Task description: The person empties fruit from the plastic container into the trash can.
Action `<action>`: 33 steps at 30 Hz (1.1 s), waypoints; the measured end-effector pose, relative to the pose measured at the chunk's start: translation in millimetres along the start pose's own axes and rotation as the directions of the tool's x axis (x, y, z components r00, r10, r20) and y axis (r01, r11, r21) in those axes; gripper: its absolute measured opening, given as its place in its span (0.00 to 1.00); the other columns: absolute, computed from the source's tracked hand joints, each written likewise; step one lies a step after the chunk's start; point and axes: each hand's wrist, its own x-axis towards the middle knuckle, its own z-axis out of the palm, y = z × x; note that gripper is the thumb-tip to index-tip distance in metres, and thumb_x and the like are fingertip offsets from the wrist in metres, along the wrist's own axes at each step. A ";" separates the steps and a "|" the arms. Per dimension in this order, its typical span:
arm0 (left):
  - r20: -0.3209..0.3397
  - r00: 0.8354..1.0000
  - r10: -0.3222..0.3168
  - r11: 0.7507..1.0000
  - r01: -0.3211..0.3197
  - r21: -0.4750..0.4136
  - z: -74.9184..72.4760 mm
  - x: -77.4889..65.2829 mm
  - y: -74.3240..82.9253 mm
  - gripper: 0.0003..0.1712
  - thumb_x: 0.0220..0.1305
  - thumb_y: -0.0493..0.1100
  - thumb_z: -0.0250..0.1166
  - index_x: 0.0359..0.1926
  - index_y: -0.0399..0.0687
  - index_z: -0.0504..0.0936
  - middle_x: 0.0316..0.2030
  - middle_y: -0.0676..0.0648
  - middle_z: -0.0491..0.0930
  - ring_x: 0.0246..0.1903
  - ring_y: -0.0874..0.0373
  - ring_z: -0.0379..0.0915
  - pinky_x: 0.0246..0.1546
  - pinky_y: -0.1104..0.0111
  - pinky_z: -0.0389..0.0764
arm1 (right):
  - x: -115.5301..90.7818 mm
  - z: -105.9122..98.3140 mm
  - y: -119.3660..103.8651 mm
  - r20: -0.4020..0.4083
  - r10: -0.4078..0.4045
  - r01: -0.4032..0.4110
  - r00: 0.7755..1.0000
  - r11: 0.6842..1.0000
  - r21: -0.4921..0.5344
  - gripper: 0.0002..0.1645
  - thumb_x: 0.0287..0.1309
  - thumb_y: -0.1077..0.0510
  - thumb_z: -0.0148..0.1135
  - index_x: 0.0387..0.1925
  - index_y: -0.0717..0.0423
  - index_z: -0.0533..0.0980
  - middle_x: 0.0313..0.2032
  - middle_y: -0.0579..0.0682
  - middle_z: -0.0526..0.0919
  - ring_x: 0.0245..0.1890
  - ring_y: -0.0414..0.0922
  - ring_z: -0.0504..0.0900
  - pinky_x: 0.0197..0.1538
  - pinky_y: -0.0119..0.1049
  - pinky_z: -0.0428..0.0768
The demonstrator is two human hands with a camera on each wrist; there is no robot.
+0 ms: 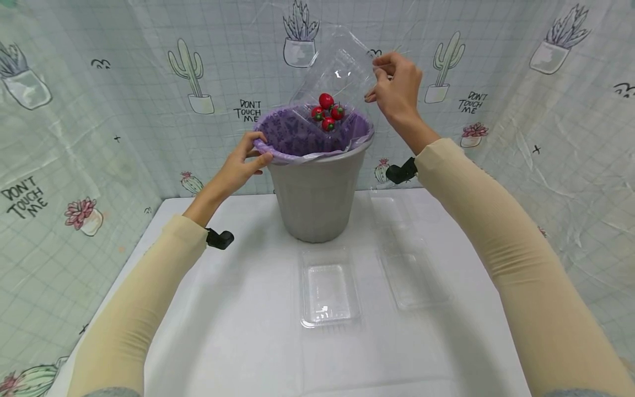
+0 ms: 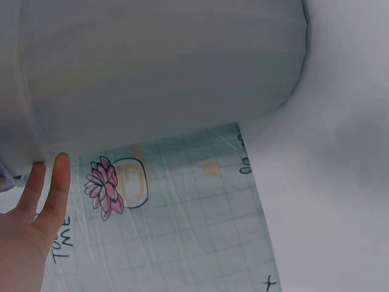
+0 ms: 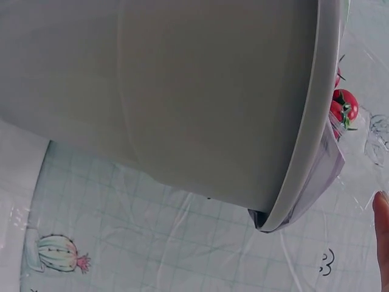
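A grey bin (image 1: 317, 193) stands at the back of the table, lined with a purple bag (image 1: 292, 129). My left hand (image 1: 244, 161) grips its left rim, with fingers over the edge and thumb against the front. Above the bin's right side, my right hand (image 1: 399, 85) pinches the edge of a clear plastic container (image 1: 342, 66), tilted down toward the opening. Several red cherry tomatoes (image 1: 326, 101) with green stems are clustered at the container's low end, over the mouth of the bin. In the right wrist view, tomatoes (image 3: 347, 103) show past the rim; one fingertip appears at the edge.
A clear plastic container (image 1: 329, 317) lies on the white table (image 1: 238, 342) in front of the bin. More clear plastic pieces (image 1: 414, 281) lie to its right, faint against the white. A cactus-printed curtain (image 1: 144, 82) hangs behind and on both sides.
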 end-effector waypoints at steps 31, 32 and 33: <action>0.007 1.000 0.008 1.000 -0.008 0.000 -0.3 1.0 -2.0 0.28 0.77 0.52 0.60 0.68 0.52 0.58 0.76 0.45 0.62 0.73 0.42 0.62 0.63 0.38 0.73 | -2.3 0.1 4.6 -0.014 -0.057 0.057 0.998 0.998 -0.039 0.14 0.77 0.61 0.53 0.56 0.59 0.80 0.56 0.57 0.87 0.18 0.30 0.81 0.32 0.23 0.82; 0.007 1.000 0.008 1.000 -0.008 0.000 -0.2 0.9 -2.0 0.28 0.77 0.52 0.60 0.68 0.52 0.58 0.76 0.45 0.62 0.73 0.42 0.62 0.63 0.38 0.73 | -2.6 0.3 4.5 -0.015 -0.059 0.059 0.998 0.997 -0.047 0.14 0.77 0.60 0.53 0.56 0.59 0.80 0.56 0.56 0.87 0.19 0.30 0.81 0.32 0.23 0.83; 0.007 1.000 0.007 1.000 -0.007 0.000 -0.2 0.8 -1.9 0.28 0.77 0.52 0.60 0.68 0.52 0.58 0.76 0.45 0.62 0.73 0.42 0.62 0.63 0.38 0.73 | -2.8 0.4 4.4 -0.015 -0.063 0.062 0.998 0.997 -0.054 0.14 0.77 0.60 0.53 0.56 0.58 0.80 0.56 0.55 0.87 0.19 0.30 0.81 0.33 0.23 0.83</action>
